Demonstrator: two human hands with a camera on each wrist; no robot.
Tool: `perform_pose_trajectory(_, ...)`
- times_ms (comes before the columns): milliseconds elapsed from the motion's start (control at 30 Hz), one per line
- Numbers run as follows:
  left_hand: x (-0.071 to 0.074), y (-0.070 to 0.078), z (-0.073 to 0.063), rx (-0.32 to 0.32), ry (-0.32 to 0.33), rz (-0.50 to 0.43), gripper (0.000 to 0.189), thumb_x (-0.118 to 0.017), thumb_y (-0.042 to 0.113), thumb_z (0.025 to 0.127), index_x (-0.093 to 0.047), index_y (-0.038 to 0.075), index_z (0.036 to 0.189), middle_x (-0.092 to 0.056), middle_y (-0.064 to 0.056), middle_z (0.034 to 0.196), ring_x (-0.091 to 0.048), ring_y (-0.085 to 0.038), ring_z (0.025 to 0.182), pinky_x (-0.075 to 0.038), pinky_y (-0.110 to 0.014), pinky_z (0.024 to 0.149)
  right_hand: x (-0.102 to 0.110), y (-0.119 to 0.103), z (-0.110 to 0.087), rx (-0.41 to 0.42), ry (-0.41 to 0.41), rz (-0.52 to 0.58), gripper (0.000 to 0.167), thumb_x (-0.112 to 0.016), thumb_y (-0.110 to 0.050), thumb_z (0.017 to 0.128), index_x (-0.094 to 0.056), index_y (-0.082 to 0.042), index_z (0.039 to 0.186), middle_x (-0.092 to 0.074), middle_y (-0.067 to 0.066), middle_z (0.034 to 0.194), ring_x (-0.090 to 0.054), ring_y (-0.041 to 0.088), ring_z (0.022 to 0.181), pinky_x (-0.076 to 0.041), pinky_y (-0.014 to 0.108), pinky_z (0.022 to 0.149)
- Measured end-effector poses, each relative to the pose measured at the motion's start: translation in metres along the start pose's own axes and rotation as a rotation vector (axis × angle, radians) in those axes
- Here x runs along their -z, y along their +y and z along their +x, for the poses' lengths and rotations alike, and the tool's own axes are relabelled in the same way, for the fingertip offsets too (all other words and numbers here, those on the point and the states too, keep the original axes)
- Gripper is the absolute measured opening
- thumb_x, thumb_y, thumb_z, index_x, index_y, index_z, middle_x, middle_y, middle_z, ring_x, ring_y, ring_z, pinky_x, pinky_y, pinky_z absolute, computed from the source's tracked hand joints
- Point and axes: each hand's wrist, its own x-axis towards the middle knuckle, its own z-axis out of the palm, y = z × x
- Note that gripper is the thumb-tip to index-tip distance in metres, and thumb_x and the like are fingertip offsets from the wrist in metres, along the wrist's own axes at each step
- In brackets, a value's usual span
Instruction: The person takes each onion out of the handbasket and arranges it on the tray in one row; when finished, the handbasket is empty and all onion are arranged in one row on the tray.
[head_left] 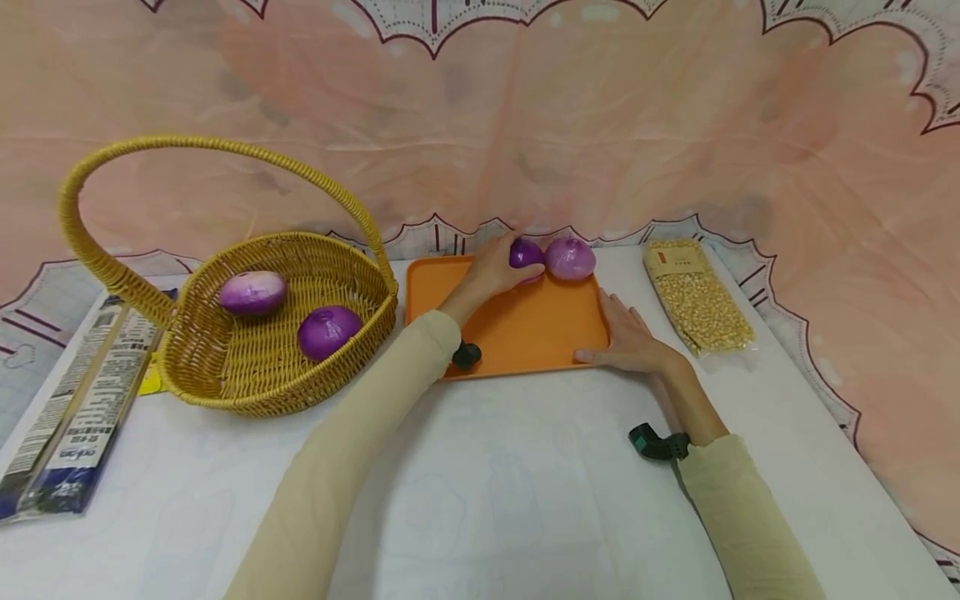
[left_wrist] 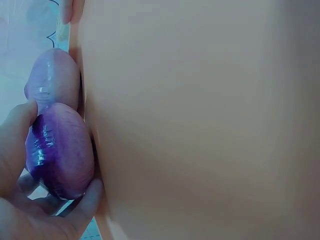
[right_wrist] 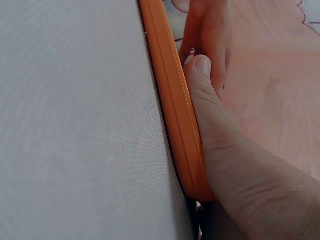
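Onion (head_left: 527, 252) sits gripped by the left hand (head_left: 489, 271), beside a paler onion (head_left: 572, 259), at the far edge of an orange tray (head_left: 525, 333), while the splayed right hand (head_left: 630, 337) seemingly steadies its right side

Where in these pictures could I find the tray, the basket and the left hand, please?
Tray (head_left: 534, 327): head view, on its bare orange floor.
Basket (head_left: 258, 354): head view, on its bare woven bottom.
Left hand (head_left: 489, 272): head view, on the back of the hand.
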Motion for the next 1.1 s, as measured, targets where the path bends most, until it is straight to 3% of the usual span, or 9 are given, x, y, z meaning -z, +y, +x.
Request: perform_pose_trajectory(1100,-0.0029,0.0004,0.0010,0.026,-0.008,0.016,0.083,-0.069,0.044,0.086,-0.026,0.022,0.153,-0.041,-0.014,0.150,-0.041,-0.033,0.137,-0.038,-0.047,0.113,0.0005,0.0001,-0.0007,0.000,-0.002,-0.010,0.116,-0.064,-0.059,0.083,0.010,-0.003,0.154,0.004,0.022,0.162,0.004,0.041,0.150,0.008,0.056,0.120)
